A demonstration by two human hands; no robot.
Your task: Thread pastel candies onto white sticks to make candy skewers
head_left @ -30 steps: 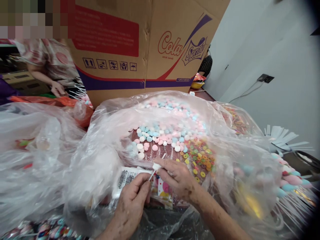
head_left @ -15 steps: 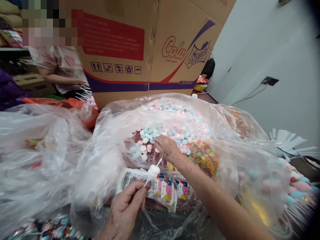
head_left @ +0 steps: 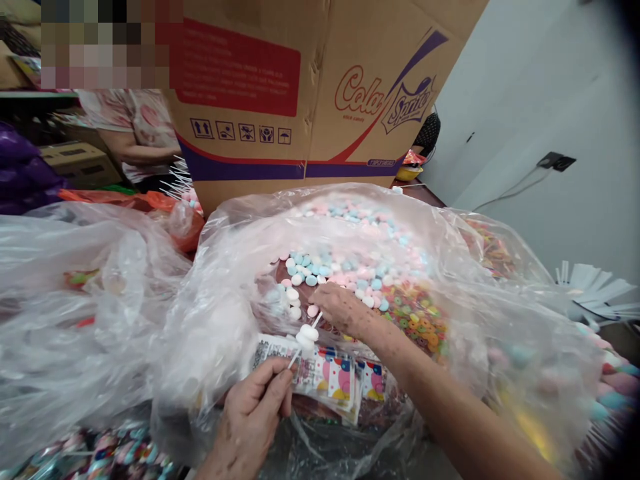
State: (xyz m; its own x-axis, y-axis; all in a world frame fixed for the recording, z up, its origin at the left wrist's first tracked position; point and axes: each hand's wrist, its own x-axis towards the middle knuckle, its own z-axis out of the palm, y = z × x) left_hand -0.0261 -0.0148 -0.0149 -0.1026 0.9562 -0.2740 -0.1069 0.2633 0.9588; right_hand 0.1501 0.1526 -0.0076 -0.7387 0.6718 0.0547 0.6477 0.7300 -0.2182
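Observation:
Between thumb and fingertips, my left hand (head_left: 255,407) pinches a thin white stick (head_left: 295,359). White marshmallow-like candies (head_left: 307,336) are threaded on it, and its upper tip pokes out above them towards my right hand. My right hand (head_left: 343,308) is just above that tip, its fingers curled together; whatever they hold, if anything, is hidden. Beyond the fingers lie loose pink, blue and white candies (head_left: 310,270) inside an opened clear plastic bag (head_left: 210,320). Beside my right wrist are small coloured ring candies (head_left: 417,323). Printed wrappers (head_left: 340,380) lie below the threaded candies.
A large cardboard box (head_left: 245,150) stands behind the bag. Another person (head_left: 135,133) is at the back left, near white sticks. More clear plastic (head_left: 100,287) spreads on the left. At right are white sticks (head_left: 595,287) and stacked candies (head_left: 615,380).
My right hand has drawn back from the loose candies to the stick's tip, its fingers more closed. My left hand keeps its pinch on the stick. The view has shifted slightly.

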